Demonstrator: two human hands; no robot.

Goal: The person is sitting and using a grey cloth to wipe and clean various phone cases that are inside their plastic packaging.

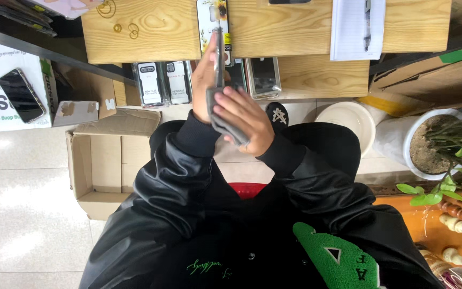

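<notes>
My left hand (203, 80) holds a slim phone (219, 56) upright, seen edge-on, over the near edge of a wooden table (156, 32). My right hand (247, 120) presses a grey cloth (224, 126) against the lower part of the phone. Both arms are in black jacket sleeves. A packaged phone case with a flower print (209, 16) lies on the table just behind the phone.
Several packaged phone cases (161, 83) stand on a shelf under the table. An open cardboard box (105, 160) sits on the floor at left, with a dark phone (21, 95) on a white box beyond it. At right are a sheet of paper with a pen (356, 27), a white bowl (348, 118) and a potted plant (434, 144).
</notes>
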